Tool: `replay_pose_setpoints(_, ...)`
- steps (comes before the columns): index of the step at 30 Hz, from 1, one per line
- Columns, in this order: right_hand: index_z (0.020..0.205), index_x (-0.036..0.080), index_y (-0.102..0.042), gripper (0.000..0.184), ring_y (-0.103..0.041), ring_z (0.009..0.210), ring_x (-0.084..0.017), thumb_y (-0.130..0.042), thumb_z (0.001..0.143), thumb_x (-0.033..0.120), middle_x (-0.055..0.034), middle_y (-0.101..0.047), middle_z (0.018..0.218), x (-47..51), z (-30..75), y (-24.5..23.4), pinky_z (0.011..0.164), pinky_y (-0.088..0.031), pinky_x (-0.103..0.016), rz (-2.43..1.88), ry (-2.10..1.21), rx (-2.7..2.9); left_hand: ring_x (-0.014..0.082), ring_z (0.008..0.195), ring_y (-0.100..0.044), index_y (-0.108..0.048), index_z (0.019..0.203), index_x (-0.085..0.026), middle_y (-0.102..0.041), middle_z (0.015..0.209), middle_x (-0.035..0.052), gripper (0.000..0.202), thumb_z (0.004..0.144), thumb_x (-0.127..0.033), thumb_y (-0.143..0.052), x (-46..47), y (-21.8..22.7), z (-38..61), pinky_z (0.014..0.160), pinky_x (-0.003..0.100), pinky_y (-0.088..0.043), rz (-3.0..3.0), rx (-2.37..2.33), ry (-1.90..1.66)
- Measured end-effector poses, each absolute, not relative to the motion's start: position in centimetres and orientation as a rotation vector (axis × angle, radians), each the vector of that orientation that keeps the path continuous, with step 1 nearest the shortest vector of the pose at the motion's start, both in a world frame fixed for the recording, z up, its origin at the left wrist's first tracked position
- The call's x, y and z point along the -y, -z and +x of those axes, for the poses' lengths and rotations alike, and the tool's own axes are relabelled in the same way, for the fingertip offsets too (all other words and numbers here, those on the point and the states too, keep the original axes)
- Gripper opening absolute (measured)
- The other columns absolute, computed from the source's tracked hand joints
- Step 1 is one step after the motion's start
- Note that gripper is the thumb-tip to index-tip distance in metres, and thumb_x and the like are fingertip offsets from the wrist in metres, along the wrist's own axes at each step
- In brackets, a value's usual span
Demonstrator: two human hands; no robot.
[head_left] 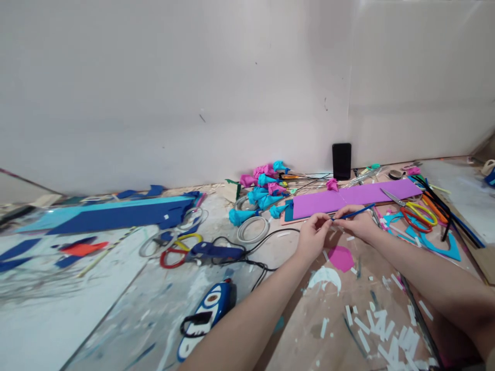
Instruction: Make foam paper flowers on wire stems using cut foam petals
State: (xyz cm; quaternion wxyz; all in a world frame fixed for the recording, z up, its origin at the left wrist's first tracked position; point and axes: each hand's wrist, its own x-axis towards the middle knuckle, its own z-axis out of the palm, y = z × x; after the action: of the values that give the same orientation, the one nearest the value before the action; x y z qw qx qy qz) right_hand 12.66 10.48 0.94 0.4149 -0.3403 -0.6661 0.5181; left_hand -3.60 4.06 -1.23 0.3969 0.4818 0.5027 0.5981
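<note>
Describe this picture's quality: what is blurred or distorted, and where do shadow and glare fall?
Head view: blue scraps at far left look smeared; the slim blue piece lacks detail; the left forearm seems stretched, with soft shadow beside it; faint bright streaks on the wall, upper right.

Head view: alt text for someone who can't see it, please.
A person's left hand and right hand hold a thin blue stick above a cluttered worktable. Beyond lies a purple sheet, with blue and pink flower-like pieces left of it, scissors at its right end and a black phone behind.
</note>
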Motion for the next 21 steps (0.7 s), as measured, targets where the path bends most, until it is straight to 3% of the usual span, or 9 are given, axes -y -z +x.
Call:
replay_pose_setpoints(5,0.075,0.019,-0.077,0.024,-0.067,0.069,-0.019,-0.087,0.066,0.039,-0.0064,-0.077,0.077,-10.67,12.62,-0.81,0.066,-0.055,-0.032,-0.882,-1.262,1.677,0.0156,0.080,-0.067,-0.064,0.088,-0.020,-0.071,0.086,0.0014,0.026,0.077,-0.038,-0.078,-4.22,1.02,-3.68,0.077,0.031,-0.055,1.122,-1.205,-1.556)
replay_pose_setpoints(10,0.079,0.019,-0.078,0.028,-0.067,0.067,-0.017,-0.088,0.065,0.040,-0.0061,-0.077,0.078,-10.79,12.53,-0.68,0.065,-0.054,-0.031,-0.868,-1.300,1.665,0.0120,0.079,-0.065,-0.053,0.090,-0.021,-0.065,0.086,-0.0013,0.034,0.078,-0.039,-0.079,-4.62,1.14,-3.61,0.078,0.027,-0.054,1.093,-1.159,-1.598)
replay_pose_setpoints(15,0.075,0.019,-0.076,0.025,-0.067,0.070,-0.017,-0.088,0.065,0.038,-0.0052,-0.077,0.077,-10.69,12.55,-0.98,0.069,-0.055,-0.031,-0.843,-1.346,1.628,0.0128,0.083,-0.067,-0.053,0.095,-0.021,-0.066,0.089,-0.0011,0.038,0.076,-0.038,-0.082,-4.50,0.90,-3.55,0.082,0.028,-0.055,1.052,-1.107,-1.555)
replay_pose_setpoints(21,0.073,0.018,-0.075,0.029,-0.063,0.062,-0.015,-0.091,0.058,0.037,-0.0038,-0.075,0.073,-10.51,12.44,-1.22,0.058,-0.050,-0.027,-0.921,-1.453,1.459,0.0127,0.080,-0.071,-0.058,0.090,-0.019,-0.072,0.090,-0.0024,0.051,0.057,-0.033,-0.095,-4.29,0.46,-3.33,0.081,0.029,-0.057,0.789,-0.943,-1.507)
